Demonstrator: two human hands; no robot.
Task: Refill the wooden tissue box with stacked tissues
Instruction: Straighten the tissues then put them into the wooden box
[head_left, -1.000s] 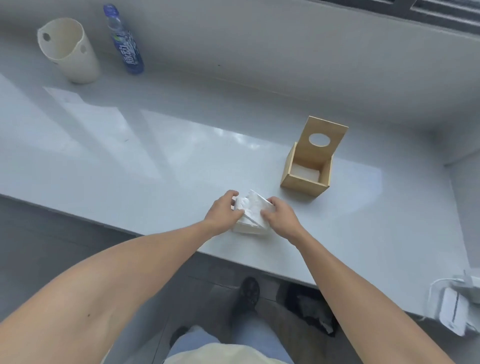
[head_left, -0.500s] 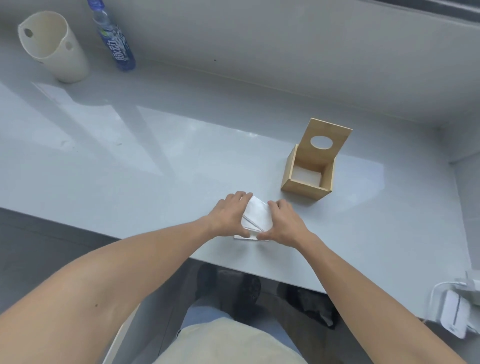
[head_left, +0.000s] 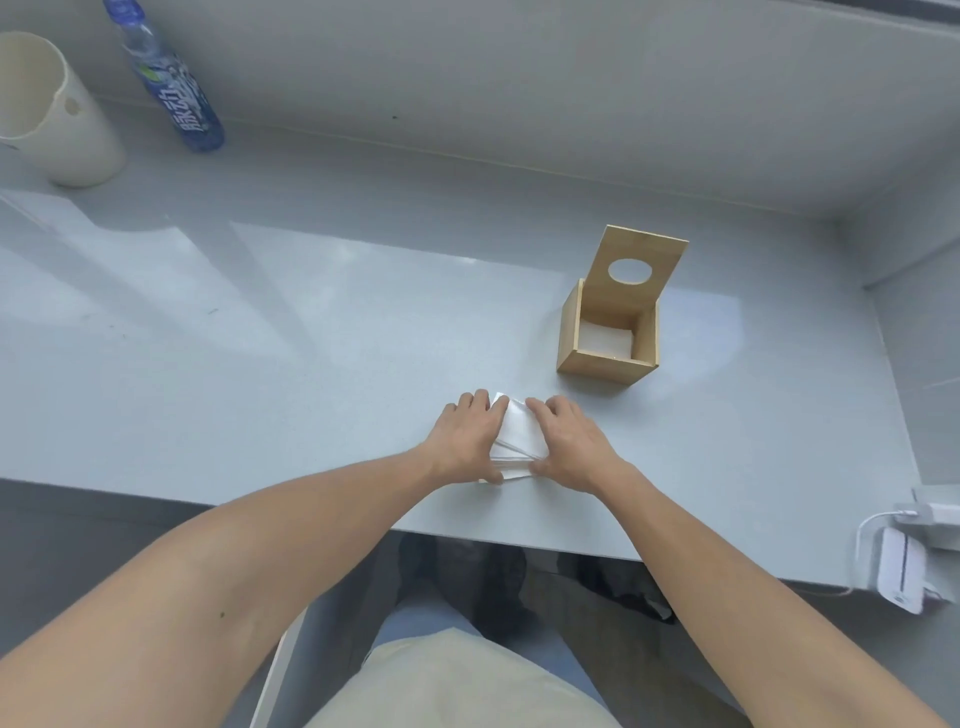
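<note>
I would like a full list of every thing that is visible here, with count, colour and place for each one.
wooden tissue box: one, light wood, right of centre on the counter, lid up, some white tissues inside
tissue stack: one, white, near counter edge, between both hands
counter: one, pale grey, across the view
plastic bottle: one, clear with blue label, far left by the wall
cup: one, cream, far left corner
white device with cable: one, right counter edge
left hand: one, grips the stack's left side
right hand: one, grips the stack's right side
</note>
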